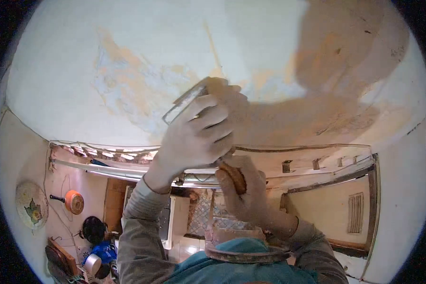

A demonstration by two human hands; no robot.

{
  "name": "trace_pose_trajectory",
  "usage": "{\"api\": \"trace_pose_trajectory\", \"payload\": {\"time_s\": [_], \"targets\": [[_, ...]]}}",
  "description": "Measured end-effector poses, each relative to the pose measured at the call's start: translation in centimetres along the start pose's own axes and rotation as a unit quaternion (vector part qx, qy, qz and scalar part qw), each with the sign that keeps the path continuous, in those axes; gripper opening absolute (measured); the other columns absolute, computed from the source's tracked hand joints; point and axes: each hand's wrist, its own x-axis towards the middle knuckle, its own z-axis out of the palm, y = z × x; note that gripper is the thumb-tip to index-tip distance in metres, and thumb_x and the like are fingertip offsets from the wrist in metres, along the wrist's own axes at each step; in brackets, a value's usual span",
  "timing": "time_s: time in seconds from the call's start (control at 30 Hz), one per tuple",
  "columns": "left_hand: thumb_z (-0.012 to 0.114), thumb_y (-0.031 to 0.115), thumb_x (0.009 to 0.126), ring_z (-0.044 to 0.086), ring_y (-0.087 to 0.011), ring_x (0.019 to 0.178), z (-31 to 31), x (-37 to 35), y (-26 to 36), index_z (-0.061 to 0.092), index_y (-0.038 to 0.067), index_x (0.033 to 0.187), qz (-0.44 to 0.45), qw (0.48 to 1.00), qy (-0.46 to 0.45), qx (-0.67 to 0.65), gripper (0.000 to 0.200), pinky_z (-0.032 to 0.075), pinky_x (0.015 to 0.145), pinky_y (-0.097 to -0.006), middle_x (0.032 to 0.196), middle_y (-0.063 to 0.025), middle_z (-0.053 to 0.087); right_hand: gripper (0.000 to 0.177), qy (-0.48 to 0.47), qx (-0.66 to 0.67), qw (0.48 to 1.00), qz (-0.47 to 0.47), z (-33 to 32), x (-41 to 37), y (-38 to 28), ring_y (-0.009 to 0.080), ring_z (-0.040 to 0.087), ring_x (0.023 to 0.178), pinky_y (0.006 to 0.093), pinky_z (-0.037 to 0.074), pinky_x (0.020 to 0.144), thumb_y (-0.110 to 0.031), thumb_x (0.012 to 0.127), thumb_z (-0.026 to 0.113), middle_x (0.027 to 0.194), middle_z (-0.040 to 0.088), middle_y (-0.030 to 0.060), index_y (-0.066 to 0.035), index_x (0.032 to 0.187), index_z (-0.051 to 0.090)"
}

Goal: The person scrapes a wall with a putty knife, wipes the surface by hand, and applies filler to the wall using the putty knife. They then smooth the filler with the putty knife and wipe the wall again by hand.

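Note:
My left hand [199,130] is raised to the whitish, patched surface overhead, its fingers curled closed. Beyond its knuckles a flat rectangular blade-like tool [183,104], smeared with pale material, sticks out to the left, close to the surface. Lower and to the right, my right hand [251,201] is wrapped around a brown wooden handle [234,176]. The handle's upper end runs up to the underside of my left hand, where the rest is hidden. Tan and grey filler patches [128,80] spread over the surface around the hands.
Shadows of head and arms [345,61] fall across the right of the surface. Below left, an orange pan [74,202] and a round plate-like piece [31,204] hang on the wall. A long pale pipe [99,169] crosses behind. A framed opening [336,208] lies right.

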Motion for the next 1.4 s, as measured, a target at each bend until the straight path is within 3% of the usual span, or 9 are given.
{"api": "trace_pose_trajectory", "payload": {"time_s": [0.07, 0.17, 0.5, 0.7, 0.8, 0.87, 0.9, 1.07, 1.4], "targets": [[0.062, 0.018, 0.049, 0.059, -0.0198, 0.084, 1.4, 0.2, 0.1, 0.063, 0.009, 0.066, -0.015, 1.0, 0.007, -0.023, 0.02, 0.048, 0.088, -0.0417, 0.075, 0.0019, 0.06, 0.025, -0.04, -0.023, 0.995, 0.084, -0.5, -0.3, 0.0, 0.0259, 0.069, 0.073, 0.0367, 0.052, 0.062, -0.009, 0.096, 0.059, 0.089, 0.067, 0.0171, -0.002, 0.12, 0.052], [0.061, 0.017, 0.048, 0.058, -0.02, 0.082, 2.0, 0.1, -0.1, 0.062, 0.009, 0.066, -0.011, 0.999, 0.009, -0.03, 0.02, 0.048, 0.088, -0.0417, 0.075, 0.0019, 0.058, 0.021, 0.023, -0.007, 0.999, 0.028, -0.5, 0.1, 0.9, 0.0199, 0.066, 0.063, 0.0336, 0.049, 0.058, -0.011, 0.097, 0.058, 0.082, 0.066, 0.0131, -0.004, 0.117, 0.055], [0.059, 0.02, 0.048, 0.056, -0.0202, 0.088, 1.4, -0.1, -0.7, 0.061, 0.012, 0.057, 0.013, 1.0, -0.023, -0.009, 0.013, 0.046, 0.094, -0.0391, 0.07, 0.0033, 0.057, 0.022, 0.072, 0.007, 0.997, -0.006, 1.6, -0.5, 3.0, 0.0172, 0.065, 0.061, 0.03, 0.049, 0.056, -0.01, 0.096, 0.061, 0.081, 0.067, 0.0123, -0.003, 0.116, 0.055], [0.06, 0.023, 0.051, 0.056, -0.0211, 0.096, 1.4, -0.4, -1.0, 0.067, 0.013, 0.056, 0.025, 0.998, -0.058, -0.014, 0.012, 0.044, 0.1, -0.0376, 0.074, 0.0042, 0.063, 0.022, 0.068, 0.017, 0.996, 0.048, 2.1, -0.7, 2.4, 0.0144, 0.064, 0.061, 0.0288, 0.048, 0.053, -0.012, 0.097, 0.061, 0.081, 0.067, 0.0117, -0.003, 0.116, 0.056], [0.058, 0.018, 0.044, 0.057, -0.0187, 0.082, 2.0, -0.4, -1.1, 0.058, 0.011, 0.058, 0.021, 0.999, -0.006, -0.047, 0.016, 0.048, 0.086, -0.0377, 0.067, 0.0034, 0.052, 0.024, 0.078, -0.003, 0.997, 0.026, 2.3, -0.9, 3.3, 0.0126, 0.064, 0.061, 0.0282, 0.049, 0.053, -0.012, 0.097, 0.06, 0.082, 0.067, 0.0113, -0.002, 0.117, 0.055], [0.058, 0.019, 0.044, 0.057, -0.019, 0.081, 1.9, -0.4, -1.1, 0.058, 0.012, 0.058, 0.024, 0.999, -0.014, -0.03, 0.016, 0.048, 0.086, -0.038, 0.067, 0.0033, 0.052, 0.024, 0.077, -0.016, 0.997, -0.016, 2.0, -0.7, 3.6, 0.0121, 0.065, 0.063, 0.0276, 0.05, 0.055, -0.013, 0.097, 0.06, 0.083, 0.067, 0.0105, -0.002, 0.118, 0.055], [0.061, 0.021, 0.051, 0.056, -0.0219, 0.095, 1.5, -0.6, -1.1, 0.068, 0.013, 0.057, 0.027, 0.998, -0.055, -0.018, 0.012, 0.044, 0.099, -0.037, 0.077, 0.0024, 0.064, 0.024, 0.076, -0.016, 0.997, -0.017, 2.1, -0.6, 3.5, 0.0121, 0.065, 0.063, 0.0276, 0.05, 0.055, -0.013, 0.097, 0.06, 0.083, 0.067, 0.0105, -0.002, 0.118, 0.055], [0.06, 0.02, 0.051, 0.056, -0.0227, 0.096, 1.7, -0.7, -0.9, 0.066, 0.011, 0.057, 0.021, 0.998, -0.052, -0.032, 0.012, 0.044, 0.1, -0.0369, 0.075, 0.0029, 0.062, 0.022, 0.104, 0.066, 0.992, 0.031, 2.8, -1.1, 3.4, 0.0115, 0.065, 0.065, 0.0274, 0.05, 0.056, -0.013, 0.098, 0.06, 0.089, 0.067, 0.0113, -0.002, 0.117, 0.057], [0.06, 0.022, 0.05, 0.056, -0.0222, 0.096, 2.4, -1.1, -0.5, 0.066, 0.012, 0.055, -0.006, 0.999, -0.029, -0.044, 0.013, 0.044, 0.099, -0.0367, 0.071, 0.0031, 0.061, 0.021, 0.084, 0.053, 0.994, 0.044, 2.4, -1.2, 2.9, 0.0106, 0.066, 0.068, 0.0247, 0.049, 0.057, -0.012, 0.098, 0.059, 0.091, 0.066, 0.011, -0.002, 0.116, 0.057]]}}
